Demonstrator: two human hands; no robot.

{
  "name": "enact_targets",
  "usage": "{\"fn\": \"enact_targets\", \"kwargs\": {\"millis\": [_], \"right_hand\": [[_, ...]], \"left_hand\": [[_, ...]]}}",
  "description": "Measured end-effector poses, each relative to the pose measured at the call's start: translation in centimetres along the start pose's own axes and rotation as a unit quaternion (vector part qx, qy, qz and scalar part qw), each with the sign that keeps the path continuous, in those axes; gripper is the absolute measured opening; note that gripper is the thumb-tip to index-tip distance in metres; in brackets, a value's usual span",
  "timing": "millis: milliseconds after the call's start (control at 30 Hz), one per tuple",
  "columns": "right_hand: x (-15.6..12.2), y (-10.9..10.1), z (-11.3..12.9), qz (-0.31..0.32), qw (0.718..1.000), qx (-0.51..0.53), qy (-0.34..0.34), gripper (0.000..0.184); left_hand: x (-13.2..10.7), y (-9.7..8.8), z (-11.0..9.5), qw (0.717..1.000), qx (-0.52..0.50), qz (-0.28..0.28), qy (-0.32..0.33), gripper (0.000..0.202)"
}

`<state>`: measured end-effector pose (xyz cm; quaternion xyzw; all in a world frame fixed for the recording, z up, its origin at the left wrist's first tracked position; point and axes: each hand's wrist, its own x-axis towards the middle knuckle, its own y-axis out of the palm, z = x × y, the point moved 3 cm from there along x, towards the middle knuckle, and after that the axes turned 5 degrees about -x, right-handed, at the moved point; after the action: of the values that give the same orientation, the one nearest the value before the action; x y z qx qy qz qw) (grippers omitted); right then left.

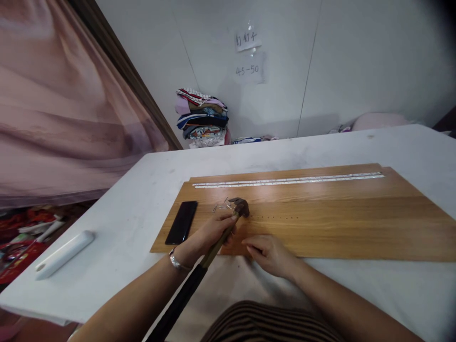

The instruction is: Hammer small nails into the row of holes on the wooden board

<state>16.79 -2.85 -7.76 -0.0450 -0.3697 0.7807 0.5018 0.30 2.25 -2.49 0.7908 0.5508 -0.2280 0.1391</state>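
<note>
a striped cloth (263,323) sits lowest in view, right under the camera, between the two forearms.

a white table (135,199) fills most of the view. a pink curtain (64,109) hangs to its left. on the table lies a long wooden board (338,223), its near edge just in front of the hands. two pale strips (288,180) run side by side along its far edge. against the back wall, beyond the table, stands a pile of folded clothes (201,118), with paper notes (249,54) taped above it.

the hammer (188,289) slants up from the lower left, and its head rests low over the board's left part. the left hand (213,232), with a bracelet (175,261) at the wrist, is closed round the handle just below the head.

the right hand (270,254) rests on the board's near edge, just beside the left. its fingers are curled and drawn together. i cannot tell whether they pinch anything.

a white bar (64,254) lies on the table well left of the board. a black phone (181,222) lies on the board's left end, near the left hand. a few loose nails (223,206) lie just beside the hammer head, and a row of small dots (274,218) runs right from it across the board.
</note>
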Motion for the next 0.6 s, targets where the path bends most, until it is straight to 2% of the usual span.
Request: {"fn": "enact_targets", "kwargs": {"millis": [167, 433, 600], "right_hand": [[0.02, 0.06, -0.06, 0.003, 1.0, 0.0, 0.002, 0.028], [-0.02, 0.3, -0.35, -0.002, 1.0, 0.008, -0.003, 0.029], [-0.05, 0.15, -0.16, 0.002, 1.0, 0.006, -0.005, 0.029]], "left_hand": [[0.09, -0.1, 0.03, 1.0, 0.023, -0.003, 0.0, 0.032], [-0.28, -0.17, -0.77, 1.0, -0.004, -0.002, 0.005, 0.031], [-0.09, 0.13, -0.47, 1.0, -0.002, 0.002, 0.0, 0.031]]}}
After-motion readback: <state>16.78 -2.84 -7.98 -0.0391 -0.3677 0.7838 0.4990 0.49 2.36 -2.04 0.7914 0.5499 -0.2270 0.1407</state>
